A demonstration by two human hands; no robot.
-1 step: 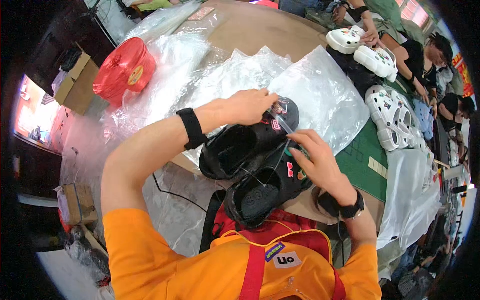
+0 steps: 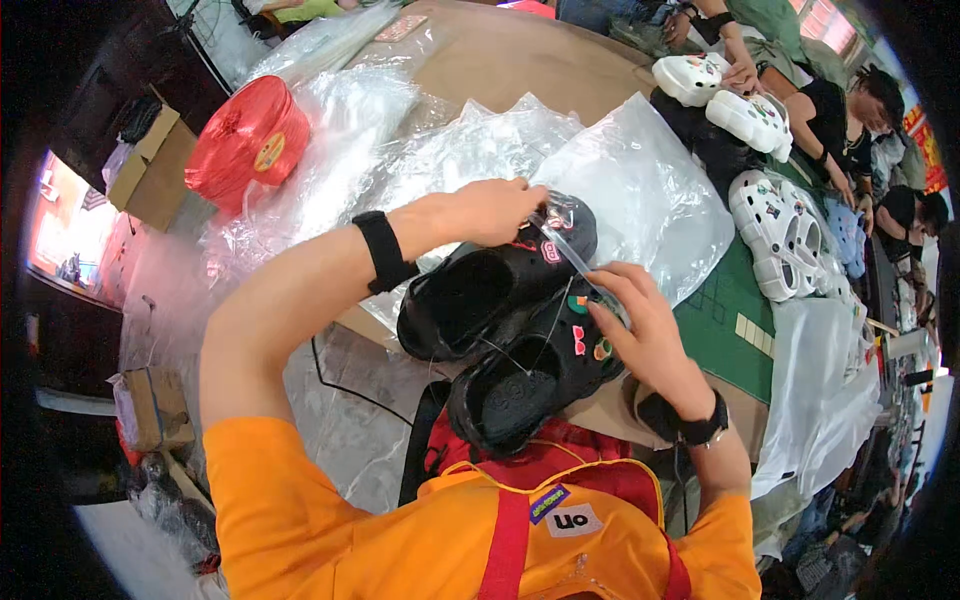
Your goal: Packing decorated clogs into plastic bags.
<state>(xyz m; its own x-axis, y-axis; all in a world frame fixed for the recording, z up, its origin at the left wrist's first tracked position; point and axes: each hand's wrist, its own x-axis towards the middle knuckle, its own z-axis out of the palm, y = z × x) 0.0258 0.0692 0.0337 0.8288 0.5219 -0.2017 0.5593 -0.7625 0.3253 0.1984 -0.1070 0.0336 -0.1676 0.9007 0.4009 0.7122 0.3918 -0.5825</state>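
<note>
A pair of black clogs lies side by side in front of me, toes pointing away: the left clog [image 2: 462, 298] and the right clog [image 2: 528, 385]. Colourful charms sit on their uppers, and a thin clear string runs between the two. My left hand [image 2: 498, 212] pinches one end of the rim of a clear plastic bag [image 2: 640, 190] near the left clog's toe. The bag's rim stretches taut across the toe to my right hand [image 2: 648, 340], whose fingers are closed on it beside the right clog. The right clog's toe is partly hidden by that hand.
More clear bags [image 2: 470, 140] spread over the brown table [image 2: 520, 55]. A roll of red plastic twine [image 2: 245, 135] stands at the left. White clogs [image 2: 775, 235] rest on a green mat [image 2: 725, 345] at the right, where other people's hands hold another white pair.
My right hand has shifted slightly right and downward, drawing the bag's rim a little farther across. My left hand has edged slightly left. The clogs stay almost where they were.
</note>
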